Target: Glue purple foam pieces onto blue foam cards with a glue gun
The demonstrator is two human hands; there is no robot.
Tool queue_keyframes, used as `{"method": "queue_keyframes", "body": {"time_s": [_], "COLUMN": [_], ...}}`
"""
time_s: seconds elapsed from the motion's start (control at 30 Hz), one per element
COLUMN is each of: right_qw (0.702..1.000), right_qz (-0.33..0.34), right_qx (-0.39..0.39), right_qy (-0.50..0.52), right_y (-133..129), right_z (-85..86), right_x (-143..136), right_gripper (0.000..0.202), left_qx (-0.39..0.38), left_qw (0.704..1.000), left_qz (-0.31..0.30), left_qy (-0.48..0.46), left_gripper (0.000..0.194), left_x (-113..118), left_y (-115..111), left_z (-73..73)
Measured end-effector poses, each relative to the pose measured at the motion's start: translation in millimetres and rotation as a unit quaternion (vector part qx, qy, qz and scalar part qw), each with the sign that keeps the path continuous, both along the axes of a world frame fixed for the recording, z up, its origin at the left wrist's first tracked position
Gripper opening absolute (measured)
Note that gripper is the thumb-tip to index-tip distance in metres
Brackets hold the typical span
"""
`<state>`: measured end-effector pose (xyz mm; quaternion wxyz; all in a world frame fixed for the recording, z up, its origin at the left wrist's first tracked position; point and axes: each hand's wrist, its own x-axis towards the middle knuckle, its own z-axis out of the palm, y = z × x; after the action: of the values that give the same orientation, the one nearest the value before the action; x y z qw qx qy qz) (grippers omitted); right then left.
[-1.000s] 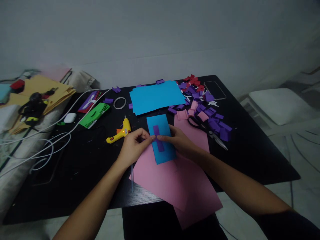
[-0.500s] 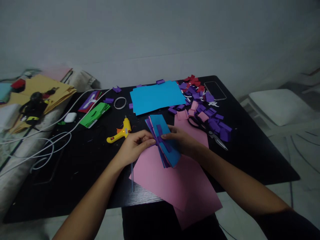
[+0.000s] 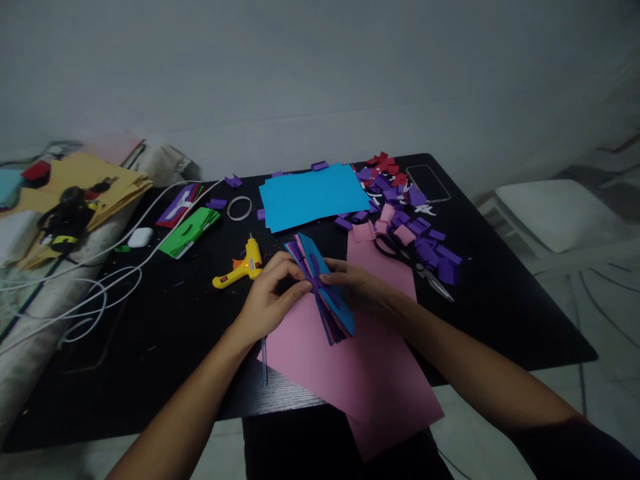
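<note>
Between my hands is a folded paper bundle (image 3: 331, 301), blue outside with purple and pink layers, cinched at its middle by a purple band. It is held tilted over pink paper sheets (image 3: 320, 360). My left hand (image 3: 274, 293) pinches its left edge by the band, thumb and fingers closed. From the right, my right hand (image 3: 353, 279) grips the blue face, its thumb on the band and the other fingers hidden behind. A yellow glue gun (image 3: 245, 265) lies just beyond my left hand. Scissors (image 3: 417, 263) with black handles rest to the right.
Blue sheets (image 3: 315, 197) are stacked at the back. Purple, pink and red paper scraps (image 3: 395, 193) litter the back right beside a phone-shaped outline (image 3: 429, 182). Green folded paper (image 3: 190, 232), a tape ring (image 3: 240, 208) and white cables (image 3: 100, 293) lie left. A white chair (image 3: 543, 213) stands right.
The paper bundle has turned in my hands, so its blue face looks narrower and more of the layered edges shows. Both hands keep hold of it.
</note>
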<state>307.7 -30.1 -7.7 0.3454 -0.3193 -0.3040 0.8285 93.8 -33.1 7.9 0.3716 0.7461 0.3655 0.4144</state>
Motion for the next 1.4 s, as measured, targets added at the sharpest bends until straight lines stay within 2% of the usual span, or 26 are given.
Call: {"method": "queue_keyframes", "body": {"time_s": [0.07,0.17,0.27,0.37,0.53,0.93,1.17,1.3,1.4], "right_qw": [1.0,0.995,0.988,0.987,0.992,0.98,0.988,0.987,0.991], "right_qz": [-0.013,-0.076,-0.116,-0.092,-0.061,-0.092,-0.047,-0.038,-0.043], "right_qx": [0.003,0.015,0.076,0.122,0.103,0.163,0.138,0.149,0.121], "right_qy": [-0.011,-0.056,-0.074,-0.05,-0.025,-0.064,-0.041,-0.042,-0.042], "right_y": [0,-1,-4,-6,-6,-9,-13,-15,-16], "right_z": [-4.3,-10.4,-11.4,-8.8,-5.8,-4.2,-3.5,-0.5,1.3], "right_x": [-1,-2,-2,-2,-2,-4,-5,-6,-7], "right_gripper": [0.055,0.063,0.055,0.043,0.039,0.038,0.038,0.04,0.038], "left_qx": [0.018,0.035,0.042,0.056,0.068,0.075,0.062,0.054,0.045], "left_qw": [1.0,0.999,0.999,0.998,0.998,0.997,0.998,0.997,0.996], "left_qz": [0.002,0.009,0.015,0.012,-0.002,-0.008,0.015,0.025,0.039], "left_qy": [-0.001,0.006,0.017,0.01,0.003,0.006,0.026,0.043,0.061], "left_gripper": [0.021,0.022,0.022,0.017,0.015,0.006,0.01,0.012,0.012], "left_x": [0,-1,-2,-3,-4,-4,-2,-1,-2], "left_y": [0,1,2,4,6,7,3,4,4], "left_z": [-0.2,-0.7,-2.7,-4.8,-4.2,-5.8,-4.7,-5.1,-6.8]}}
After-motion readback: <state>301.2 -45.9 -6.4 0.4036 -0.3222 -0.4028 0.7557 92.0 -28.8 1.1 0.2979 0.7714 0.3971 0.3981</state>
